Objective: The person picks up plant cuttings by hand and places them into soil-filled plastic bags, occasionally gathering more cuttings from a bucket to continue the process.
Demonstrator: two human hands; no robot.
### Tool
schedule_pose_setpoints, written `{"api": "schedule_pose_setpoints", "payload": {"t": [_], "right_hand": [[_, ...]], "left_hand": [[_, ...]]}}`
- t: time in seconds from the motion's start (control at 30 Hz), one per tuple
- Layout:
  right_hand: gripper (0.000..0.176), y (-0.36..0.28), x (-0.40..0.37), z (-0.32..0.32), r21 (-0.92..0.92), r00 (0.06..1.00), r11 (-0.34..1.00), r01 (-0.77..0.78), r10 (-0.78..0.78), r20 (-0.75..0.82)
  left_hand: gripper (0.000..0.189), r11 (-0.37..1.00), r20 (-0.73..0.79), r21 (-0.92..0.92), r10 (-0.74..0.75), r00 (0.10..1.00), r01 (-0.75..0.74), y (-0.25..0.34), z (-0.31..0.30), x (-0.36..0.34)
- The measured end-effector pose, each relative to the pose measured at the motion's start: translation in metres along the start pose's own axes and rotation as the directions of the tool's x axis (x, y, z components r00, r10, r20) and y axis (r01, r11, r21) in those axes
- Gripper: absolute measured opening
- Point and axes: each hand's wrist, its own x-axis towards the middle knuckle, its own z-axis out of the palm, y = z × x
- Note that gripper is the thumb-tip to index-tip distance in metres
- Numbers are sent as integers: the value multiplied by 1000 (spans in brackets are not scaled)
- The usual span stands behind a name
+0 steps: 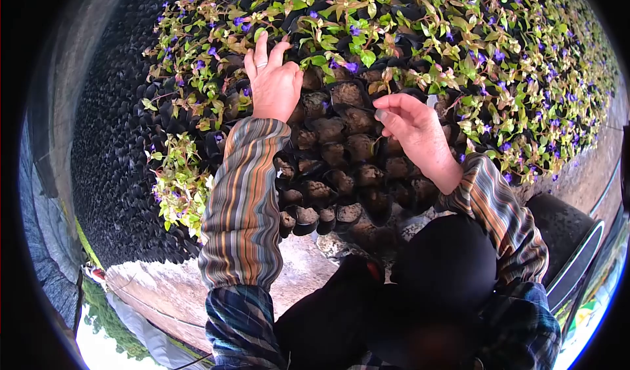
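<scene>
My left hand (pixel 274 84), with a ring on one finger, reaches into the leaves at the near edge of the purple-flowered seedlings (pixel 328 35). Its fingers are stretched out and apart, and the leaves partly hide the tips. To the right, my right hand (pixel 420 134) hovers over soil-filled black pots (pixel 344 94), thumb and forefinger brought close together. Whatever may be between those fingertips is too small to make out. Between and below my hands, several rows of these pots hold brown soil with no plant showing.
Many small black pots (pixel 111 153) stand packed on the left. A clump of pale green plants (pixel 177 186) sits beside my left sleeve. A large black tub (pixel 567 245) stands at the lower right. Pale concrete ground (pixel 295 258) shows below the pots.
</scene>
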Motion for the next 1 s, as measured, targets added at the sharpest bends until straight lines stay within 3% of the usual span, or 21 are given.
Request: {"api": "schedule_pose_setpoints", "payload": {"t": [0.17, 0.27, 0.37, 0.47, 0.53, 0.6, 0.67, 0.7, 0.73, 0.8, 0.87, 0.9, 0.93, 1.0], "right_hand": [[18, 2, 2, 1, -19, 1000, 1000, -14, 14, 8], [18, -5, -3, -2, -23, 999, 1000, -16, 17, 36], [18, -3, -4, -7, -57, 998, 998, -22, 24, 51], [17, 4, -5, 0, -86, 989, 994, -72, 83, 122], [15, 20, -4, 15, -77, 973, 995, -63, 78, 218], [13, 36, -4, 27, -88, 915, 994, -59, 89, 394], [11, 33, -8, 39, -220, 861, 966, -135, 224, 456], [11, 30, -10, 44, -282, 842, 952, -121, 249, 478], [11, 27, -11, 49, -346, 825, 933, -101, 273, 495], [14, 21, -12, 55, -403, 795, 911, 87, 180, 579], [14, 21, -12, 59, -427, 767, 892, 151, 167, 619], [15, 22, -13, 60, -428, 770, 883, 193, 134, 624], [15, 23, -16, 59, -425, 769, 874, 235, 100, 631], [18, 23, -23, 51, -428, 789, 876, 222, 96, 607]], "left_hand": [[12, 999, 10, -34, -8, 1000, 8, 9, 4, -7], [39, 974, -29, -181, -141, 990, 134, 14, -27, -47], [55, 951, 51, -15, -308, 950, 309, -1, -75, -113], [79, 750, 168, 382, -631, 757, 541, -36, -112, -173], [90, 685, 392, 449, -728, 563, 573, -61, -125, -210], [71, 729, 391, 273, -680, 620, 627, -70, -127, -240], [60, 750, 438, 112, -626, 645, 652, -69, -134, -245], [43, 740, 318, 27, -644, 696, 672, -62, -137, -248], [43, 735, 218, -18, -659, 720, 678, -57, -137, -248], [39, 773, -41, -104, -632, 774, 626, -46, -136, -236], [39, 769, -136, -210, -635, 761, 604, -30, -138, -226], [36, 712, -134, -391, -671, 729, 584, -19, -137, -219], [32, 491, -38, -554, -821, 569, 672, -4, -138, -215], [30, 416, -30, -657, -848, 530, 629, 20, -137, -207]]}}
